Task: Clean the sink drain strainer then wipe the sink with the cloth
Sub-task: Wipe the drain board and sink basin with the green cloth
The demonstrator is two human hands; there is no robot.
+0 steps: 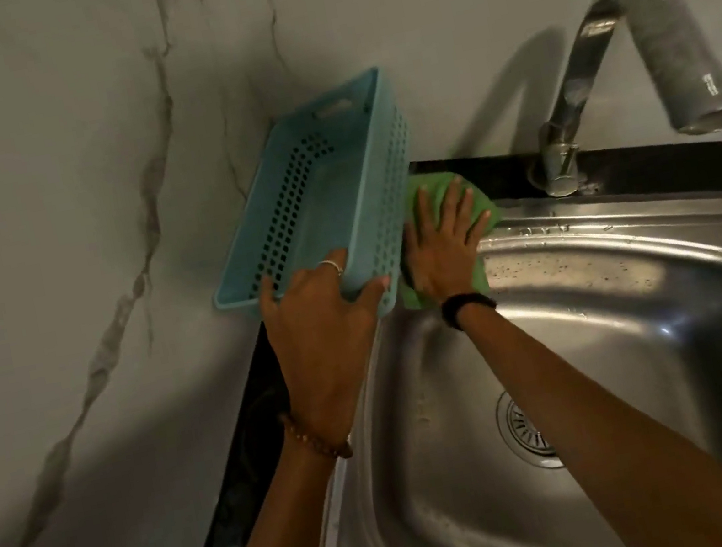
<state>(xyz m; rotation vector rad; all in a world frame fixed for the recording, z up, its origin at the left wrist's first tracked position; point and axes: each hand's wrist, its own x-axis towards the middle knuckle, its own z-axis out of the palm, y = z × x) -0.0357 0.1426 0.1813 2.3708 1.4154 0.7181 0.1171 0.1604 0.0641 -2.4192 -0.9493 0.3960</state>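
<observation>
A steel sink [641, 286] fills the lower right, and its round drain strainer [524, 430] sits in the basin floor, partly hidden behind my right forearm. A green cloth [479, 204] lies on the sink's back left corner rim. My right hand [441, 244] is flat on the cloth with the fingers spread. My left hand [320, 324] grips the near end of a light blue perforated plastic basket [315, 214], which is tilted up off the rim beside the cloth.
A steel faucet [577, 90] rises from the black counter strip [668, 166] behind the sink, its spout [679, 63] hanging over the basin's back right. A marbled wall [76, 227] stands at the left and back. Black countertop [247, 462] runs along the sink's left edge.
</observation>
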